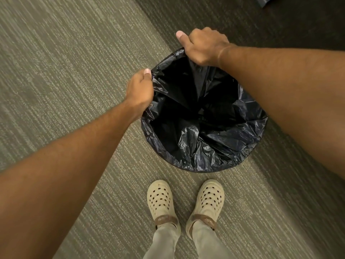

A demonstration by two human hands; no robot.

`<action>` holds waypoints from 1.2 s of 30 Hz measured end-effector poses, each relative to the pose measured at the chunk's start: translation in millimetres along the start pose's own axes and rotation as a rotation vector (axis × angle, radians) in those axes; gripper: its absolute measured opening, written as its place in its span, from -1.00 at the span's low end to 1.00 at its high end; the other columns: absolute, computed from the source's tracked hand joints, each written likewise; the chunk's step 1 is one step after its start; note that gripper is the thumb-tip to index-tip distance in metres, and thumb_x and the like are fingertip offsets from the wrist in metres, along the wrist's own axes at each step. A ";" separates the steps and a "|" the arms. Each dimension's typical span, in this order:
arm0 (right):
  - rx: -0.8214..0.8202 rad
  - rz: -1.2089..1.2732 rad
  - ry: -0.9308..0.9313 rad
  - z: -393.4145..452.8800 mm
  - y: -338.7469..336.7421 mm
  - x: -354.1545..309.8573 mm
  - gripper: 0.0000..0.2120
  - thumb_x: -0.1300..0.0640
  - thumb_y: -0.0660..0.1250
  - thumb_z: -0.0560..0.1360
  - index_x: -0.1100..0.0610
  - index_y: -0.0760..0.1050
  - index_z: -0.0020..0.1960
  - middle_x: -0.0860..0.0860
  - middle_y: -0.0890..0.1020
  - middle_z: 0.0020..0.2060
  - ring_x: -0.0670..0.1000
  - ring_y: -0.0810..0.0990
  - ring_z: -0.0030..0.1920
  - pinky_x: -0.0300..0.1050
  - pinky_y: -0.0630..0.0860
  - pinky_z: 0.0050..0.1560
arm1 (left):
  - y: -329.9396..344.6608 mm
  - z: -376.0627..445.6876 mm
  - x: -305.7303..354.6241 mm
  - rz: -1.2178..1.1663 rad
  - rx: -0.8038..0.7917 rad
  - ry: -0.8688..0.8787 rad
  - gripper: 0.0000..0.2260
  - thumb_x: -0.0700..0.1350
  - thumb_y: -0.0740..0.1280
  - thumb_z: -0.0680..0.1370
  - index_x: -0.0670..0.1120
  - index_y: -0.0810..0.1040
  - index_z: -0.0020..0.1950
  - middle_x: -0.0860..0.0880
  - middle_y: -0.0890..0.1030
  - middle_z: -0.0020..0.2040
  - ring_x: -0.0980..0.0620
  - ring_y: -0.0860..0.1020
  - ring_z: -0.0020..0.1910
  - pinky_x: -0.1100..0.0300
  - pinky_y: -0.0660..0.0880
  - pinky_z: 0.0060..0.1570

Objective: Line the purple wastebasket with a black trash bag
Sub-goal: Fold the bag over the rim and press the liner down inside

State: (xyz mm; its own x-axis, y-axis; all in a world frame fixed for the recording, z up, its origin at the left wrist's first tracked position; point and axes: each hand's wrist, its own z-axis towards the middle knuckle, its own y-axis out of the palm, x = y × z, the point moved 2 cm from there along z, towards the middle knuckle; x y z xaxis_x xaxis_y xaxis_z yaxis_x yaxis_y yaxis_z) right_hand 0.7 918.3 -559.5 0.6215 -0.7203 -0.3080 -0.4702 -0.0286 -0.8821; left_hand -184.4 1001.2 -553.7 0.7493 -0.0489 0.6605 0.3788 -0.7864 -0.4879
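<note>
Trash bag (203,116) | your left hand (139,90), right hand (202,46) grip far rim | carpet (65,71) open around | wastebasket hidden.

One view only, from a wide-angle camera worn on the head. It looks steeply down, almost straight onto the open mouth of the black trash bag (203,116), which sits just right of frame centre. The bag is close, within arm's reach. The person's cream clogs (160,200) stand just below the bag in frame, nearest the camera. Carpeted floor (65,71) fills the remaining area around the bag, curving at the edges.
</note>
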 end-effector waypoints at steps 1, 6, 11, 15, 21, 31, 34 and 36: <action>0.012 0.037 0.006 -2.3 -2.4 1.0 -0.46 -0.25 -0.14 0.60 0.11 0.40 -0.14 0.10 0.49 -0.14 0.16 0.46 -0.11 0.02 0.31 -0.05 | -1.1 -2.2 -1.0 0.013 0.009 -0.004 -0.60 0.00 -0.01 0.68 -0.11 0.23 0.49 -0.06 0.40 0.40 0.07 0.36 0.33 0.18 0.24 0.33; 0.349 0.195 0.237 -52.2 -18.5 34.3 -0.64 -0.16 0.04 0.57 0.03 0.47 0.12 0.06 0.54 0.09 0.13 0.44 0.19 0.09 0.24 0.13 | -7.6 -33.5 -12.8 0.116 0.351 0.027 -0.75 0.01 0.11 0.65 -0.10 0.39 0.21 -0.08 0.43 0.14 -0.01 0.45 0.12 -0.01 0.47 0.16; 0.432 0.499 0.868 -158.4 6.1 86.2 -0.77 -0.08 0.13 0.56 0.03 0.42 0.08 0.10 0.52 0.17 0.18 0.44 0.24 0.06 0.32 0.19 | 11.7 -77.1 -31.8 0.014 0.361 -0.167 -0.80 -0.05 0.16 0.63 -0.13 0.37 0.19 -0.20 0.44 0.19 -0.10 0.49 0.10 0.05 0.49 0.03; 0.356 0.660 1.058 -193.1 41.2 83.9 -0.66 -0.10 0.03 0.62 0.12 0.43 0.10 0.18 0.55 0.15 0.24 0.50 0.17 -0.09 0.31 0.01 | 23.1 -80.5 -30.3 -0.075 0.388 -0.331 -0.71 -0.06 0.06 0.67 -0.22 0.39 0.25 -0.25 0.48 0.24 -0.16 0.50 0.15 0.13 0.39 0.00; 0.478 0.890 1.142 -186.0 53.9 77.8 -0.40 -0.16 -0.12 0.63 0.24 0.48 0.27 0.24 0.54 0.26 0.29 0.46 0.27 0.04 0.33 0.27 | 33.2 -65.9 -43.5 -0.381 0.407 -0.370 -0.60 0.01 -0.03 0.67 -0.16 0.35 0.39 -0.19 0.44 0.36 -0.12 0.43 0.29 0.10 0.33 0.29; 0.478 1.121 1.255 -211.5 53.2 74.8 -0.41 -0.23 -0.11 0.61 0.13 0.35 0.40 0.13 0.44 0.36 0.13 0.44 0.25 -0.09 0.29 0.20 | 33.7 -82.2 -59.7 -0.579 0.339 -0.398 -0.56 0.15 0.00 0.63 -0.08 0.27 0.40 -0.12 0.38 0.41 -0.03 0.38 0.30 -0.01 0.25 0.37; 0.468 1.182 1.435 -235.4 59.0 51.8 -0.42 -0.21 -0.12 0.62 0.14 0.25 0.44 0.18 0.36 0.42 0.19 0.38 0.33 0.04 0.30 0.29 | 44.0 -111.8 -58.5 -0.528 0.436 -0.526 -0.59 0.16 -0.01 0.64 -0.06 0.29 0.34 -0.18 0.41 0.34 -0.01 0.39 0.18 0.06 0.29 0.25; 0.451 1.292 1.574 -238.4 62.9 30.1 -0.41 -0.16 -0.13 0.64 0.21 0.16 0.49 0.21 0.27 0.48 0.23 0.28 0.44 0.12 0.20 0.42 | 57.9 -127.4 -55.9 -0.596 0.396 -0.666 -0.48 0.18 -0.05 0.63 -0.13 0.21 0.45 -0.24 0.33 0.44 -0.14 0.37 0.35 -0.03 0.28 0.33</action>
State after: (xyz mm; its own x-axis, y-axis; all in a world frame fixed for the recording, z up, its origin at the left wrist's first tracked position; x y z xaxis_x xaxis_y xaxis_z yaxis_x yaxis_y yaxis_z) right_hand -159.6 729.6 -539.3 -0.9171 -0.0341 -0.3972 0.2035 0.8167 -0.5400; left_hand -273.6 879.9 -546.2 0.4830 0.7432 0.4629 0.8590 -0.2999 -0.4148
